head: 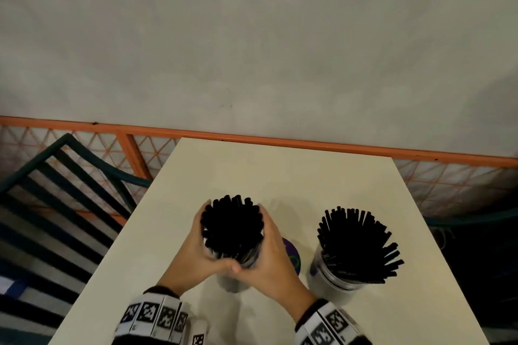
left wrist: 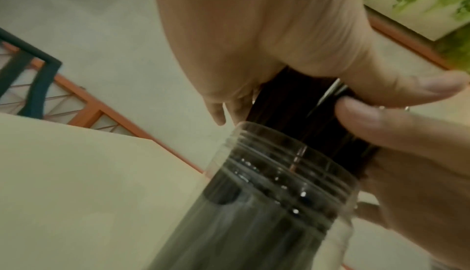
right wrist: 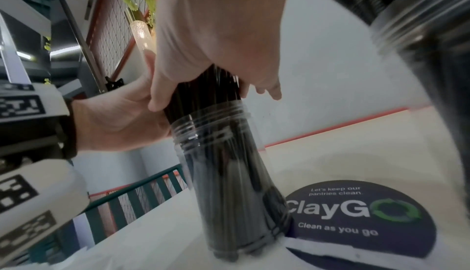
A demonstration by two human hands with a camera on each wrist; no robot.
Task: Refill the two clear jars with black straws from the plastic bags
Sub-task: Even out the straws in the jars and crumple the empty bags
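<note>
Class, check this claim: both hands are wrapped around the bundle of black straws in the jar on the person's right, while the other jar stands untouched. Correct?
Not quite. In the head view, the left hand and right hand hold the black straws in the clear plastic jar on the left; the right jar stands untouched.

- On the table (head: 280,171), lower centre of the head view, stands the left jar (right wrist: 229,184) with straws (head: 232,224) in it.
- The left hand (head: 193,246) and right hand (head: 269,255) flank those straws.
- The right jar (head: 333,274), also holding straws, stands lower right.
- The round sticker (right wrist: 361,218) lies between the jars.
</note>
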